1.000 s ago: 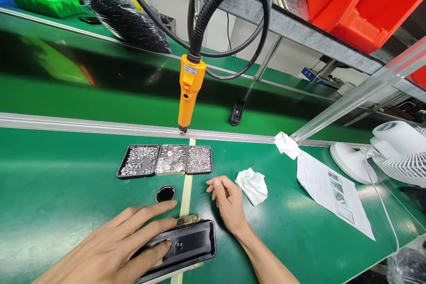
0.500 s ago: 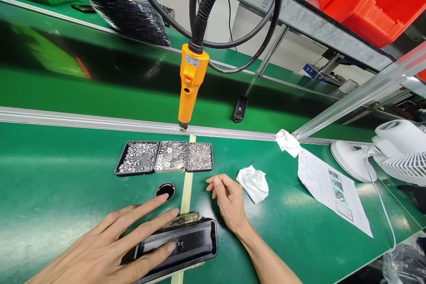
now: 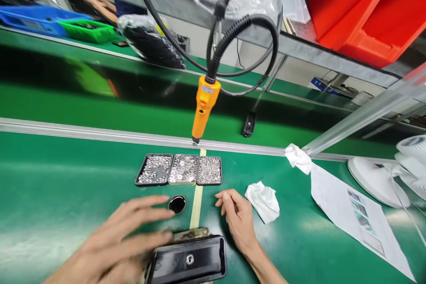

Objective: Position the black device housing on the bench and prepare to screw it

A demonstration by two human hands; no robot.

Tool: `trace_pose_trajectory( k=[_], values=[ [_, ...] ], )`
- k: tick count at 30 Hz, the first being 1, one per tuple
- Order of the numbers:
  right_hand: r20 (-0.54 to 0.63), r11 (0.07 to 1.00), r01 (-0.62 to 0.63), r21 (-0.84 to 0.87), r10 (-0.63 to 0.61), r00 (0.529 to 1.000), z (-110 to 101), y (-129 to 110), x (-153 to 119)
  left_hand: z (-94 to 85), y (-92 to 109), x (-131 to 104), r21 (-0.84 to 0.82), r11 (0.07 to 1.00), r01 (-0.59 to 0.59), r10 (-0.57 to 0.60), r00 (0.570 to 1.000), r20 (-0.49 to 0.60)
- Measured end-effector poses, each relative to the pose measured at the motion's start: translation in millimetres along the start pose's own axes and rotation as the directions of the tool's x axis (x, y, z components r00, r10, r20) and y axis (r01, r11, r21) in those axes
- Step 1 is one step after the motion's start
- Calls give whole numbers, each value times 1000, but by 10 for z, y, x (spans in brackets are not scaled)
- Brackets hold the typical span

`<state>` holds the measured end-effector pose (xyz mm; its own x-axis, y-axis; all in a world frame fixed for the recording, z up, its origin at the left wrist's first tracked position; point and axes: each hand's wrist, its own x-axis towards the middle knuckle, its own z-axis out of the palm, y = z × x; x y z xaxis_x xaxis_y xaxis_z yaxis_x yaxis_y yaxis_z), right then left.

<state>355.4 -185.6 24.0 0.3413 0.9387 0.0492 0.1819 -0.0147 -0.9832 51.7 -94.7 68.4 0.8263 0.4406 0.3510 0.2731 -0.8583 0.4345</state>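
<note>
A black plastic housing with a small round metal part at its centre lies on the green mat at the near edge. My left hand is blurred, fingers spread, hovering just left of the housing and holding nothing. My right hand rests on the mat to the right of the housing, fingers loosely curled, empty. A small black oval part lies between my hands and three black trays of small metal screws and washers. An orange electric screwdriver hangs on its cable above the trays.
A crumpled white cloth lies right of my right hand, another by the rail. A printed sheet and a white fan are at right. A conveyor with a small black part runs behind; red bins sit overhead.
My left hand has lifted off the black housing and moved left, uncovering it. The head view has shifted, so everything sits lower and farther right. My right hand stays put.
</note>
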Motion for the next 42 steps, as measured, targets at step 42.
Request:
trace_pose_trajectory(
  k=[42],
  values=[
    [37, 728, 166, 665, -254, 966, 719, -1482, 787, 451, 51, 417, -624, 650, 434, -630, 767, -122]
  ],
)
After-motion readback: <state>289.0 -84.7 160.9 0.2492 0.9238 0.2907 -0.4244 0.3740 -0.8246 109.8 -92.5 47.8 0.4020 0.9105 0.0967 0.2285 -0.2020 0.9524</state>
